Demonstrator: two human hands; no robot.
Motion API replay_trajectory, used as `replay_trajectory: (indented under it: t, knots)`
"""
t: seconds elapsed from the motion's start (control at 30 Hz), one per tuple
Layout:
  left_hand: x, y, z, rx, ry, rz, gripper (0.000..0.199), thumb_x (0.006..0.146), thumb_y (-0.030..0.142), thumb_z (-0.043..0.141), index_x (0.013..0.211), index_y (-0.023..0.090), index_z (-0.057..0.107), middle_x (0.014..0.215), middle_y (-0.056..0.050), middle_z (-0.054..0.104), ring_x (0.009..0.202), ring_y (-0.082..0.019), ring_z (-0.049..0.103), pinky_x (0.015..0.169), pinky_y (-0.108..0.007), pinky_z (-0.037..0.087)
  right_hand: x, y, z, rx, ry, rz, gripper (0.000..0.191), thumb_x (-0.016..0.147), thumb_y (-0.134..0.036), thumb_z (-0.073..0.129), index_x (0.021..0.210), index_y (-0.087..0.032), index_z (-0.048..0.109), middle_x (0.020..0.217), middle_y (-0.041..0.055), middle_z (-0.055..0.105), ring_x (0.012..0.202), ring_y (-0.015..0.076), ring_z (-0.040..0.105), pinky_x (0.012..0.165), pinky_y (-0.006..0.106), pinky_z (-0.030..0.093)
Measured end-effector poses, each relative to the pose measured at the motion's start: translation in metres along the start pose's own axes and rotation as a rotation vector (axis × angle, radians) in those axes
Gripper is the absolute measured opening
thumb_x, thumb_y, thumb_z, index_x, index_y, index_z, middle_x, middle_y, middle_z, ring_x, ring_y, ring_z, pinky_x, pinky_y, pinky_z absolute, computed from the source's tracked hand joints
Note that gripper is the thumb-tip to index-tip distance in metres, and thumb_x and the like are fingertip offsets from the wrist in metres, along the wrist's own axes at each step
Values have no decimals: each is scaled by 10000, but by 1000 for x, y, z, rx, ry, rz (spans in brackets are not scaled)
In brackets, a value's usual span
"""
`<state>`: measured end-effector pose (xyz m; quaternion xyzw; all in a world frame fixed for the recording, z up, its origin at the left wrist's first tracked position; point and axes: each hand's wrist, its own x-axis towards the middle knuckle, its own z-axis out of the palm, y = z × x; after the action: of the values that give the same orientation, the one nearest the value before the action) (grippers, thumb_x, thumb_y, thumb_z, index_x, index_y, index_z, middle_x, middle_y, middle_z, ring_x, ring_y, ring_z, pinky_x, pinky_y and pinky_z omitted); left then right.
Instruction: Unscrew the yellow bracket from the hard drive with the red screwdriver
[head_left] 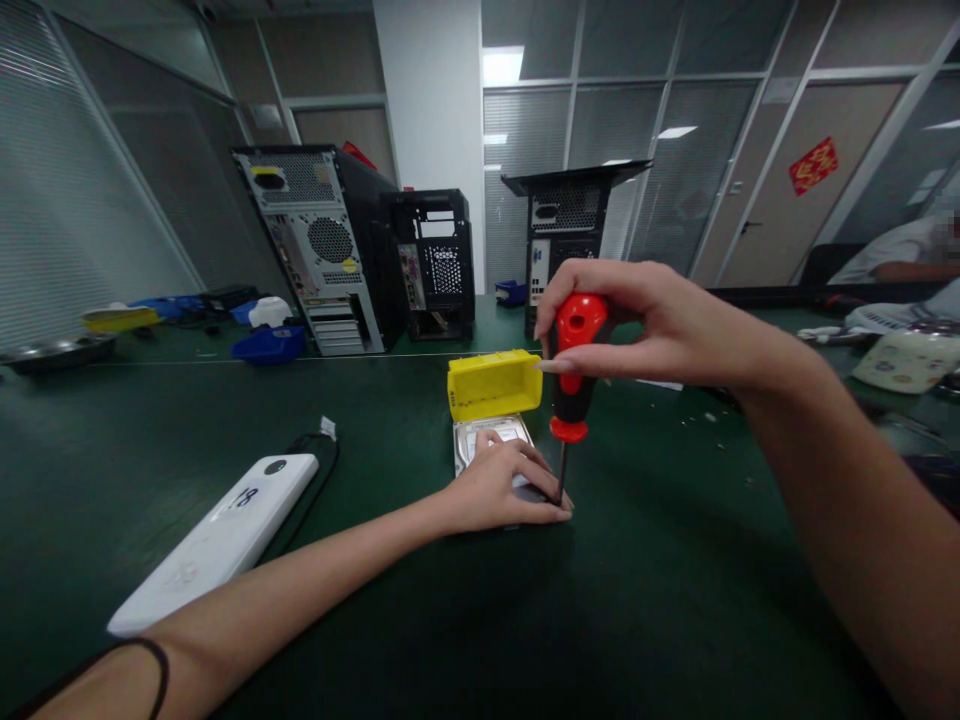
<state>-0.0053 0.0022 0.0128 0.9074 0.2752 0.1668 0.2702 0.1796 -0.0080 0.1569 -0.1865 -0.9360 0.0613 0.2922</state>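
Note:
A silver hard drive (463, 447) lies flat on the green table, partly hidden under my left hand (502, 485). The fingers of that hand are bent over the drive, with thumb and fingertips closed around the tip of the screwdriver shaft at the drive's near right corner. My right hand (622, 320) grips the red and black handle of a screwdriver (574, 400), which stands nearly upright, tip down. Whether a screw sits under the tip is hidden by my fingers. Directly behind the drive is a yellow plastic bin (495, 388), its open side facing me.
Computer cases (322, 250) stand along the back, beside a blue bin (268, 344). A white power bank (217, 540) with a black cable lies at left. Small bits (712, 418) are scattered at right. Another person (892, 250) sits at the far right.

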Motion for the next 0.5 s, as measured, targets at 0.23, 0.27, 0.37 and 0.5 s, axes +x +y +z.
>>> replay_trajectory:
  t: [0.23,0.27,0.37,0.5]
  knots:
    - [0,0,0,-23,-14,-18,168,776,344,690,923,273,726,1006,13,725,1091,-239,521,980,-444,180,3,1,8,-42,78,22,229,820,-382,601,819,-164,532,731,-2,520,604,103,475,519,240,382]
    - [0,0,0,-23,-15,-16,189,768,334,697,944,272,722,1015,12,723,1096,-240,518,985,-448,176,2,2,7,-1,52,35,228,847,-384,564,855,-158,534,750,-1,521,598,95,474,511,229,380]
    - [0,-1,0,-5,-15,1,237,752,315,707,984,271,713,1038,6,718,1102,-241,510,994,-450,178,-3,3,2,182,-78,100,219,920,-346,448,1009,-159,520,865,24,562,611,83,511,480,194,391]
    - [0,-2,0,8,-26,13,202,761,316,693,955,266,721,1038,2,717,1109,-245,513,999,-455,184,-6,3,-5,319,-162,130,218,932,-278,447,1100,-158,516,958,45,585,612,63,552,465,161,413]
